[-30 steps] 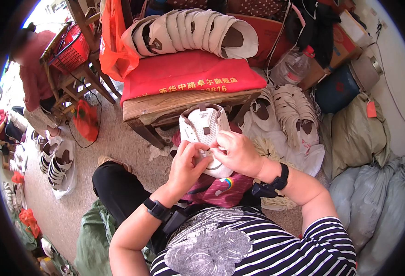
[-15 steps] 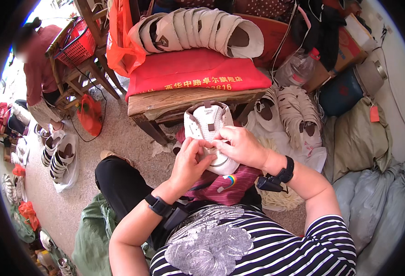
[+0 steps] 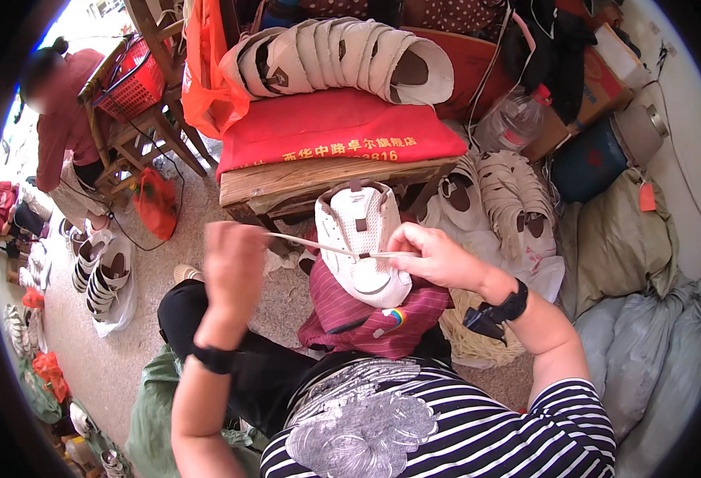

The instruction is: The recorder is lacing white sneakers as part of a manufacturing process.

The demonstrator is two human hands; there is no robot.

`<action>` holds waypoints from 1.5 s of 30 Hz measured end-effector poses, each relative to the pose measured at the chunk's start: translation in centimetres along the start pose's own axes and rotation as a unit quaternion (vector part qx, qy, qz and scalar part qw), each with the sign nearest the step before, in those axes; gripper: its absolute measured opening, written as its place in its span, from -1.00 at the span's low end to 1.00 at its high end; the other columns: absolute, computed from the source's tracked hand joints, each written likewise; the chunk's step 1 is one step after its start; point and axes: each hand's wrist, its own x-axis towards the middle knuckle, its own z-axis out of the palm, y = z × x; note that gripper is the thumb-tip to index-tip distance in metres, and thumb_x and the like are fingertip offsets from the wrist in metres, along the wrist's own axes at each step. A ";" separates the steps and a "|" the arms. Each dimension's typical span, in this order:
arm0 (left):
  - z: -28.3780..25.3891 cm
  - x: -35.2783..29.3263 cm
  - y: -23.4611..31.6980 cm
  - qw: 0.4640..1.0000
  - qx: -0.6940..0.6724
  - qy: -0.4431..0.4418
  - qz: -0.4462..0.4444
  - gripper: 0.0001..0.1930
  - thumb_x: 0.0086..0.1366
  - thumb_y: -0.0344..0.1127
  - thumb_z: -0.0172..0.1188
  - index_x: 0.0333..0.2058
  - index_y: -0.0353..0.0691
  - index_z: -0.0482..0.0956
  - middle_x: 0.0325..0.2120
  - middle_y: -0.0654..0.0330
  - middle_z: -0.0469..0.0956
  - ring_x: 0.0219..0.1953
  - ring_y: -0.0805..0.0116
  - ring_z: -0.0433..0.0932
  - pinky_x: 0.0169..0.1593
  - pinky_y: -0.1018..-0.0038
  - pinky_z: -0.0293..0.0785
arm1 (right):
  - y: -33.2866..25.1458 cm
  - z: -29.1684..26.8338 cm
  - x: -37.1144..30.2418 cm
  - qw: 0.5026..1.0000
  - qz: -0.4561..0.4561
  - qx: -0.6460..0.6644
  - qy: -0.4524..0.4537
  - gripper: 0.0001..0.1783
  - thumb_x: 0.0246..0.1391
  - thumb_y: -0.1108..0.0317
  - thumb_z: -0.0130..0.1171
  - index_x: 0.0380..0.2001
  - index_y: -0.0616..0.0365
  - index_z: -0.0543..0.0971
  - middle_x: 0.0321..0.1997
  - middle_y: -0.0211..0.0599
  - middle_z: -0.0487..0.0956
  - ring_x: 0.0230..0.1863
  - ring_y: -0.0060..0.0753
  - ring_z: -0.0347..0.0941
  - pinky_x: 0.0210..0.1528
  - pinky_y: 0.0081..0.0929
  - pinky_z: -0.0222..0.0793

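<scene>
A white shoe upper [image 3: 356, 213] with a mesh tongue and brown lining lies on a maroon striped cloth [image 3: 366, 327] over my lap, its toe toward me. A cream shoelace [image 3: 302, 241] passes through the lowest eyelets. My left hand [image 3: 235, 263], somewhat smeared by motion, is raised left of the upper with one length of the lace drawn taut to it. My right hand [image 3: 430, 253] pinches the lace's other side close to the upper's right edge. Its fingers hide where that end runs.
Ahead stands a wooden bench [image 3: 286, 191] with a red cloth [image 3: 342, 131] and a row of nested shoe uppers [image 3: 342, 60]. A bundle of cream laces [image 3: 478, 338] lies at my right, near grey sacks [image 3: 645, 350]. A person [image 3: 67, 119] is at the far left.
My left hand has moved away from the upper to the left, stretching the lace. My right hand has shifted slightly right, off the middle of the upper.
</scene>
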 end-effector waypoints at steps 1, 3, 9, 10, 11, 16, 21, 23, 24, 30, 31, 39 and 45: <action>-1.5 -0.1 -3.1 0.997 0.063 0.038 -0.009 -0.90 0.14 -0.52 0.22 -0.35 -0.22 0.52 -0.38 0.09 0.40 -0.29 0.09 0.42 -0.22 0.32 0.41 | 0.7 -0.6 -0.5 0.999 0.018 0.026 -0.024 -0.76 0.14 0.28 0.22 -0.26 0.23 0.49 -0.45 -0.43 0.51 -0.40 -0.62 0.41 -0.35 -0.55 0.36; -4.9 -0.9 -7.5 0.984 0.024 0.083 -0.158 -0.94 0.25 -0.40 0.22 -0.34 -0.24 0.56 -0.29 0.16 0.40 -0.24 0.30 0.41 -0.24 0.45 0.39 | 1.9 -1.6 -1.4 0.997 0.042 0.055 -0.020 -0.78 0.16 0.28 0.20 -0.28 0.22 0.52 -0.46 -0.51 0.51 -0.40 -0.70 0.38 -0.36 -0.59 0.35; -16.5 -12.0 -30.9 0.811 -0.151 0.334 -0.456 -0.82 0.37 -0.33 0.11 -0.17 -0.31 0.58 -0.33 0.24 0.58 -0.43 0.54 0.48 -0.32 0.58 0.45 | 4.9 -4.9 -3.4 0.995 0.090 -0.027 -0.030 -0.79 0.18 0.28 0.15 -0.35 0.23 0.57 -0.49 -0.51 0.52 -0.41 -0.73 0.34 -0.34 -0.62 0.33; -18.9 -14.0 -33.9 0.751 -0.213 0.389 -0.489 -0.81 0.37 -0.36 0.08 -0.15 -0.33 0.55 -0.32 0.20 0.59 -0.40 0.51 0.51 -0.28 0.56 0.50 | 6.6 -5.4 -3.4 0.995 0.098 -0.016 -0.026 -0.77 0.18 0.25 0.13 -0.34 0.22 0.58 -0.48 -0.47 0.55 -0.42 -0.68 0.40 -0.35 -0.61 0.35; -20.0 -15.1 -35.6 0.683 -0.278 0.434 -0.517 -0.81 0.37 -0.39 0.04 -0.12 -0.35 0.52 -0.30 0.16 0.59 -0.37 0.48 0.54 -0.24 0.53 0.55 | 8.8 -6.2 -3.7 0.995 0.098 -0.016 -0.025 -0.77 0.18 0.25 0.13 -0.34 0.22 0.58 -0.48 -0.47 0.55 -0.42 -0.68 0.40 -0.35 -0.61 0.35; -19.8 -17.6 -37.2 0.570 -0.513 0.362 -0.530 -0.85 0.37 -0.45 0.00 -0.14 -0.35 0.47 -0.49 0.27 0.47 -0.49 0.47 0.42 -0.38 0.56 0.41 | 15.9 -9.5 -5.3 0.879 0.308 -0.363 -0.006 -0.77 0.07 0.30 0.15 -0.26 0.21 0.61 -0.34 -0.25 0.62 -0.36 -0.26 0.54 -0.28 -0.43 0.45; -7.0 -5.4 -18.3 0.636 -0.522 0.216 -0.526 -0.84 0.45 -0.25 -0.05 -0.25 -0.17 0.44 -0.53 0.40 0.38 -0.61 0.65 0.22 -0.53 0.66 0.14 | 24.8 -12.4 -12.3 0.806 0.429 0.305 0.273 -0.71 0.00 0.51 0.03 -0.17 0.32 0.52 -0.26 -0.10 0.57 -0.29 -0.09 0.53 -0.15 -0.21 0.50; -4.8 -2.8 -11.0 0.661 -0.558 0.101 -0.492 -0.73 0.42 -0.28 0.02 -0.02 -0.29 0.50 -0.45 0.41 0.46 -0.54 0.72 0.28 -0.50 0.75 0.18 | 32.0 -15.2 -17.6 0.689 0.244 0.607 0.313 -0.69 0.00 0.58 -0.07 -0.14 0.36 0.45 -0.21 -0.06 0.54 -0.29 -0.10 0.52 -0.21 -0.30 0.52; -3.1 -2.4 -8.9 0.697 -0.518 0.050 -0.494 -0.64 0.38 -0.31 0.07 0.10 -0.31 0.45 -0.45 0.43 0.48 -0.53 0.74 0.29 -0.49 0.77 0.18 | 35.0 -16.8 -20.3 0.642 0.178 0.692 0.279 -0.69 0.02 0.59 -0.12 -0.13 0.36 0.43 -0.18 -0.05 0.54 -0.30 -0.13 0.51 -0.29 -0.43 0.53; 2.3 -2.5 1.4 0.686 -0.570 -0.144 -0.428 -0.65 0.38 -0.45 0.07 0.11 -0.38 0.44 -0.24 0.16 0.63 -0.26 0.51 0.55 -0.12 0.59 0.47 | 39.9 -21.9 -30.3 0.557 0.279 0.523 0.582 -0.82 0.19 0.54 -0.15 -0.22 0.27 0.45 -0.50 -0.32 0.43 -0.62 -0.50 0.30 -0.62 -0.56 0.26; 3.2 -2.8 2.0 0.683 -0.594 -0.147 -0.400 -0.66 0.38 -0.46 0.06 0.11 -0.37 0.44 -0.23 0.13 0.63 -0.20 0.46 0.58 -0.07 0.53 0.50 | 39.4 -21.4 -30.7 0.616 0.328 0.427 0.574 -0.83 0.21 0.49 -0.14 -0.26 0.20 0.47 -0.58 -0.41 0.41 -0.66 -0.55 0.27 -0.69 -0.55 0.21; 5.5 -4.0 5.4 0.718 -0.557 -0.114 -0.401 -0.89 0.45 -0.47 -0.06 -0.25 -0.31 0.45 -0.34 0.19 0.57 -0.32 0.53 0.53 -0.19 0.59 0.48 | 24.1 -11.6 -14.1 0.758 0.313 0.444 0.361 -0.79 0.20 0.40 0.05 -0.12 0.23 0.42 -0.35 -0.32 0.56 -0.74 -0.77 0.03 -0.76 -0.73 -0.13; 5.0 -3.5 6.5 0.774 -0.434 -0.242 -0.393 -0.84 0.42 -0.36 0.06 -0.32 -0.32 0.49 -0.56 0.38 0.46 -0.52 0.68 0.33 -0.43 0.68 0.29 | 2.8 -3.0 -2.6 0.903 0.076 0.351 0.237 -0.55 0.24 0.46 -0.02 0.17 0.25 0.23 -0.06 -0.06 0.56 -0.49 -0.60 0.45 -0.44 -0.63 0.44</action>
